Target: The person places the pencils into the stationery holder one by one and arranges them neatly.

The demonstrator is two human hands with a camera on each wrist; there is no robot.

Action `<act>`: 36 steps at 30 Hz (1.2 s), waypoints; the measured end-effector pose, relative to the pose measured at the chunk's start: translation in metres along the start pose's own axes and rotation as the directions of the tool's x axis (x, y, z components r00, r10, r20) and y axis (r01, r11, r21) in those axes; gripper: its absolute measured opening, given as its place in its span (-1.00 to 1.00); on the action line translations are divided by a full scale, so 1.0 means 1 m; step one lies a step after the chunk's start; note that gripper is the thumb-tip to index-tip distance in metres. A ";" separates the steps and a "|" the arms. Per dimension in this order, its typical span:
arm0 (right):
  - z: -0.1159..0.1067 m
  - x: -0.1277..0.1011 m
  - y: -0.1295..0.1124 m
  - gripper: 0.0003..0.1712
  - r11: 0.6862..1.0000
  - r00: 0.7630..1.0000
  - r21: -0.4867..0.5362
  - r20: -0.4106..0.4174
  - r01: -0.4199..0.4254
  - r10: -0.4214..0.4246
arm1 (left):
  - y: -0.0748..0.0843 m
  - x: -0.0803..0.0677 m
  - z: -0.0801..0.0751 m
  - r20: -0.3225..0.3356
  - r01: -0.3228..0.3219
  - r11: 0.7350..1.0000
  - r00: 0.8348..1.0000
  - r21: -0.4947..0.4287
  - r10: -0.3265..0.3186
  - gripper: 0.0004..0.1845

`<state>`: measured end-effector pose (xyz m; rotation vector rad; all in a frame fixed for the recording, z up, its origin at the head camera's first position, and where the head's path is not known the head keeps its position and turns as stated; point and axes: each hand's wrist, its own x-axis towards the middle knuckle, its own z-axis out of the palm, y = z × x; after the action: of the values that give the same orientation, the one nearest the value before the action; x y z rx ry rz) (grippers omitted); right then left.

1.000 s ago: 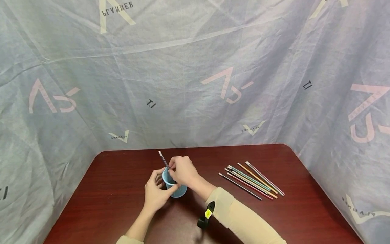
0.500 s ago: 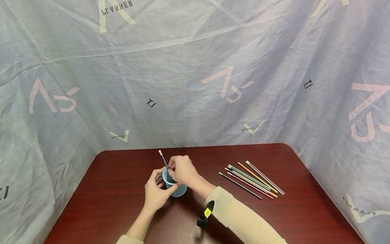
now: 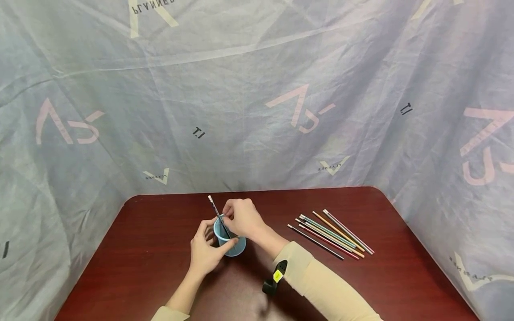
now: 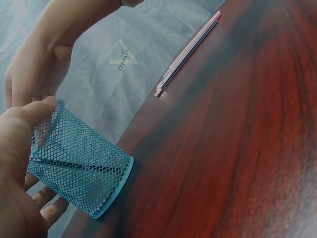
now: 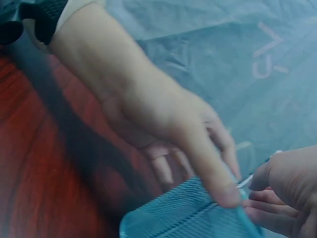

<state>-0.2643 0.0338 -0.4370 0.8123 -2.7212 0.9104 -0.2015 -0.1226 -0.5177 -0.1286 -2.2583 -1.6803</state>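
Dark red was the table (image 3: 120, 276), with grey cloth (image 3: 241, 111) behind it. On the left, the left hand (image 3: 202, 249) gripped the blue cup (image 3: 235, 249), fingers and thumb curled round its top. One pencil (image 3: 214, 207) leaned in the cup, white end up. Next, the right hand (image 3: 245, 218) bent its fingers at the cup's top, but whether they pinched anything was hard to tell. Farther right, more pencils (image 3: 329, 232) lay on the table.

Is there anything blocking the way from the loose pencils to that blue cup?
Yes: in the head view, the right hand and forearm lie between the loose pencils and the blue cup. Nothing else visible does.
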 end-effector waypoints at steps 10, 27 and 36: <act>-0.058 0.001 0.019 -0.95 1.000 0.991 0.001 -0.131 0.013 -0.013 | 0.001 0.000 0.000 -0.031 0.019 1.000 0.999 0.015 -0.019 -0.17; -0.116 -0.027 0.066 -0.94 0.994 0.992 -0.084 -0.115 -0.067 0.058 | 0.002 -0.003 0.001 -0.016 0.014 1.000 1.000 0.007 -0.014 -0.19; -0.125 -0.055 0.097 -0.93 0.984 0.991 -0.137 -0.091 -0.115 0.103 | 0.003 -0.005 0.002 -0.018 -0.028 0.999 0.999 0.037 0.028 -0.21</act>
<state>-0.2738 0.1976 -0.4036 0.5903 -2.7425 0.7423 -0.1966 -0.1193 -0.5168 -0.1349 -2.2623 -1.6183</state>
